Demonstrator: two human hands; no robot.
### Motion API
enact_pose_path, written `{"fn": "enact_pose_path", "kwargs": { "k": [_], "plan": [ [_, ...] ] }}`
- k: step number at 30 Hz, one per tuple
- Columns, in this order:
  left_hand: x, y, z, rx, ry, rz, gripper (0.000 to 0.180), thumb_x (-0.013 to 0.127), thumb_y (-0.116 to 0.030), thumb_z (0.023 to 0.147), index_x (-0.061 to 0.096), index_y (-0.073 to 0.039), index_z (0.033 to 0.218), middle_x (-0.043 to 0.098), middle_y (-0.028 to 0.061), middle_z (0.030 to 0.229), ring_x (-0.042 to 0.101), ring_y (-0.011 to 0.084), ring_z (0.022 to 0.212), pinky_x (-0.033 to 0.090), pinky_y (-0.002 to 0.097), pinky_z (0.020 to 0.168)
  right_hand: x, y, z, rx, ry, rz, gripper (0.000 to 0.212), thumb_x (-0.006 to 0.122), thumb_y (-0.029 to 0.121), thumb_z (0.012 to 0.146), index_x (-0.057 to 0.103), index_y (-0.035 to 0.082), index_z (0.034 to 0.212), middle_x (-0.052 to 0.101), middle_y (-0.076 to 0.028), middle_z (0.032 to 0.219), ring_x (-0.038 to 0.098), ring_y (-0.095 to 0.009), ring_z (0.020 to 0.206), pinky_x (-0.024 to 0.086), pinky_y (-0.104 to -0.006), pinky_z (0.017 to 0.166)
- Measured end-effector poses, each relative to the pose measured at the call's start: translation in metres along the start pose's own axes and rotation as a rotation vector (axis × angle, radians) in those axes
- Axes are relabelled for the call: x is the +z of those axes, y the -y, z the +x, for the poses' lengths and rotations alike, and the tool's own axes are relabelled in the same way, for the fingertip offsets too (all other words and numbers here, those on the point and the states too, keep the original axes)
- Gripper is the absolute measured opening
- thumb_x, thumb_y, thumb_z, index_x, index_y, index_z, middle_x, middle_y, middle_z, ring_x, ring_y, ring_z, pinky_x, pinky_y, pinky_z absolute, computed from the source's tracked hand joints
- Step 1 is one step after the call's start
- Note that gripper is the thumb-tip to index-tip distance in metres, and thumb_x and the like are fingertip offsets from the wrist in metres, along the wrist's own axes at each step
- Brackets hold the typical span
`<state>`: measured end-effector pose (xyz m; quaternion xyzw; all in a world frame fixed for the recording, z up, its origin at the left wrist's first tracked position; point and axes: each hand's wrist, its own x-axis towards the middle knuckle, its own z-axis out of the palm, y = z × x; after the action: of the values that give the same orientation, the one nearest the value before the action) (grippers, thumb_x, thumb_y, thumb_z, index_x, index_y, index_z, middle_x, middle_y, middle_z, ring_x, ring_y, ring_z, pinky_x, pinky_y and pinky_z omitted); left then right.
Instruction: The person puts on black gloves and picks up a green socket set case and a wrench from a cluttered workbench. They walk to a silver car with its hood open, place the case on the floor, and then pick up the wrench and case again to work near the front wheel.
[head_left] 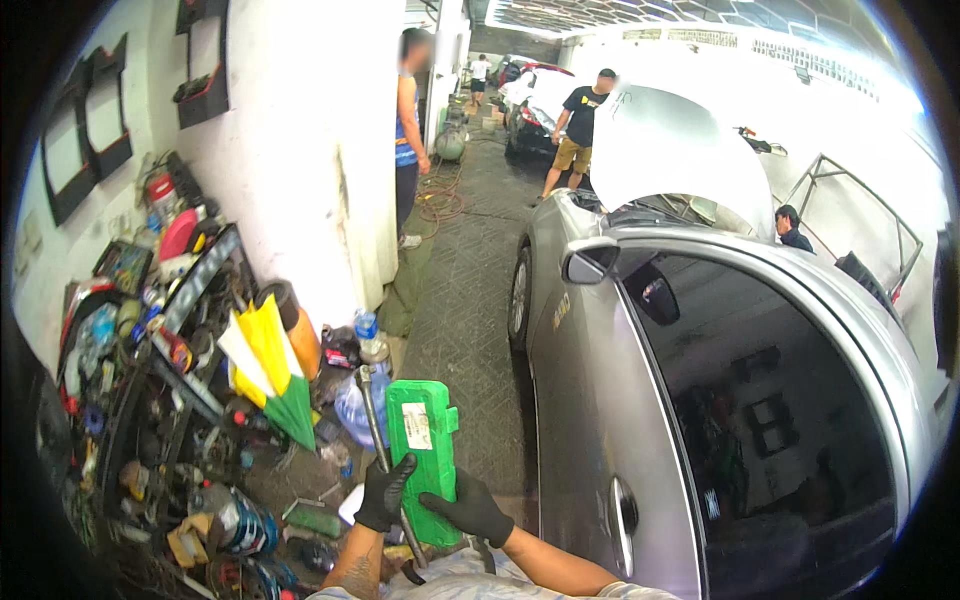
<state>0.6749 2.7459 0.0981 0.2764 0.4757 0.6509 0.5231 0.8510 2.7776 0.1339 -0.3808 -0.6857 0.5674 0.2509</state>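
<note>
Both my hands wear black gloves and hold things low in the middle of the view. My left hand [384,493] grips a long grey metal bar [373,413] that stands nearly upright, and it also touches the left edge of a green plastic tool case [425,450]. My right hand [472,509] grips the lower right part of that case, which stands on end with a white label on its front. The case and bar are just left of a silver car's door [590,420].
A silver car [700,400] with raised hood fills the right. Cluttered tool shelves [140,340], a yellow-green folded umbrella [268,370], and bottles line the left wall. A tiled aisle [465,280] runs ahead. Several people stand farther back, one crouches by the hood.
</note>
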Motion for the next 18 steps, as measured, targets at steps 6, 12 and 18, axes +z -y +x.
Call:
{"fn": "enact_pose_path", "kwargs": {
  "k": [6,12,18],
  "plan": [
    [0.044,-0.012,0.209,0.025,0.124,0.308,0.033,0.055,-0.030,0.098,0.061,-0.002,0.114,0.065,0.0037,0.101,0.059,0.0125,0.089,0.049,0.0291,0.079,-0.116,-0.019,0.177,0.069,0.021,0.291,0.052,0.070,0.030,0.087,0.056,-0.001,0.126,0.068,-0.013,0.109,0.065,-0.019,0.097,0.051,-0.0347,0.086],
    [0.052,-0.045,0.412,0.156,0.171,0.291,0.032,0.046,-0.020,0.101,0.059,0.001,0.120,0.064,0.0071,0.110,0.059,0.0154,0.097,0.049,0.0304,0.085,-0.204,0.011,0.364,0.155,0.109,0.564,0.044,0.068,0.031,0.089,0.063,-0.001,0.118,0.067,-0.010,0.108,0.063,-0.015,0.095,0.050,-0.0302,0.084],
    [0.076,-0.087,0.585,0.084,0.064,0.109,0.032,0.047,-0.024,0.101,0.055,0.000,0.121,0.063,0.0094,0.099,0.060,0.0173,0.085,0.051,0.0326,0.074,-0.265,-0.021,0.562,0.226,0.260,1.187,0.054,0.067,0.032,0.089,0.052,-0.001,0.129,0.063,-0.014,0.120,0.064,-0.021,0.104,0.051,-0.0355,0.093]
  ]
}}
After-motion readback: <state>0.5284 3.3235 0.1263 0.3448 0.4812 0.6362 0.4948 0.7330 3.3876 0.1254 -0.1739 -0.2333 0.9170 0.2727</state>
